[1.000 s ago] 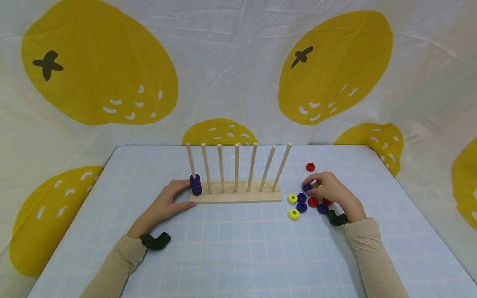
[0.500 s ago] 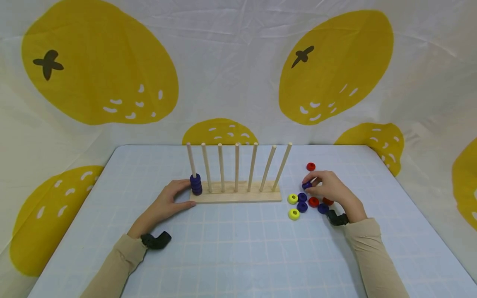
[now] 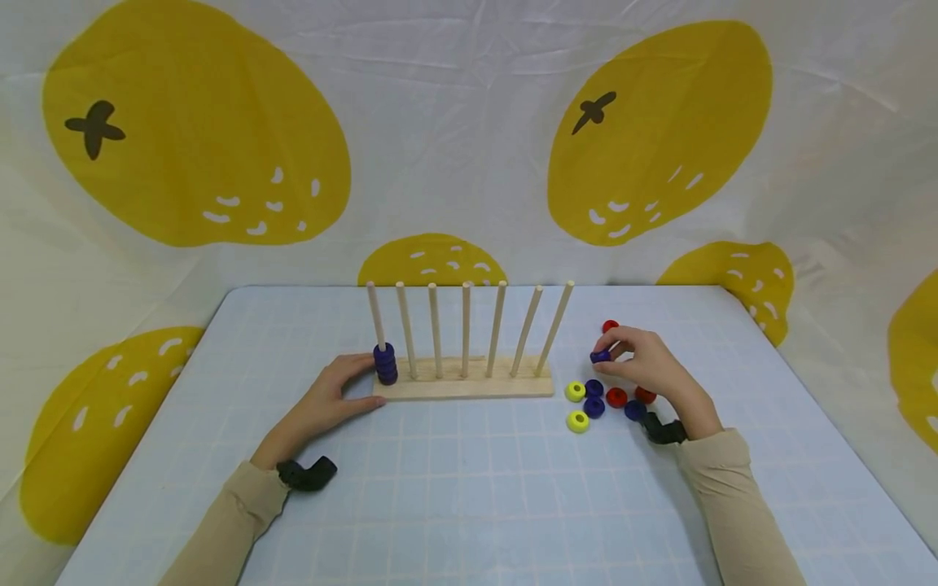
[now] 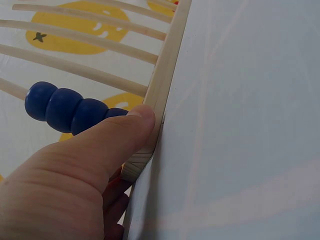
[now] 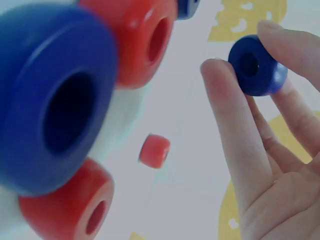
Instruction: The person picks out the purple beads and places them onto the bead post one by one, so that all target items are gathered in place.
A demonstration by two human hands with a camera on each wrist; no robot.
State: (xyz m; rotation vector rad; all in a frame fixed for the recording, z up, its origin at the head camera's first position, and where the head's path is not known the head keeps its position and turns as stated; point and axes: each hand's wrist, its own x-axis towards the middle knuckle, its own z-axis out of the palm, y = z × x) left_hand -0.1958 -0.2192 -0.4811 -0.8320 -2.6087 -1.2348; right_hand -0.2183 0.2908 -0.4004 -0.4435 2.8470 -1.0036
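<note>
On the worktop (image 3: 469, 496), your wooden rack (image 3: 464, 390), mid-frame, might shift if your left hand (image 3: 325, 399) loosens; its grip pinches the base's left end. Right of centre, your right hand's (image 3: 645, 362) grip pinches a blue bead (image 3: 600, 356) by its rim; slack fingertips could drop it, a low wrist could scatter the loose ones. Counts: one rack, two hands, seven pegs (image 3: 466, 334); beads: four stacked blue (image 3: 385, 365) visible on the leftmost peg, one held, three loose blue (image 3: 593, 407), three red (image 3: 616, 397), two yellow (image 3: 577, 422).

Head view: even, soft light, slightly dim. Left wrist: dimmer, soft shadow along wooden base (image 4: 166, 70). Right wrist: washed-out background, nearest blue bead (image 5: 39, 95) out of focus.
</note>
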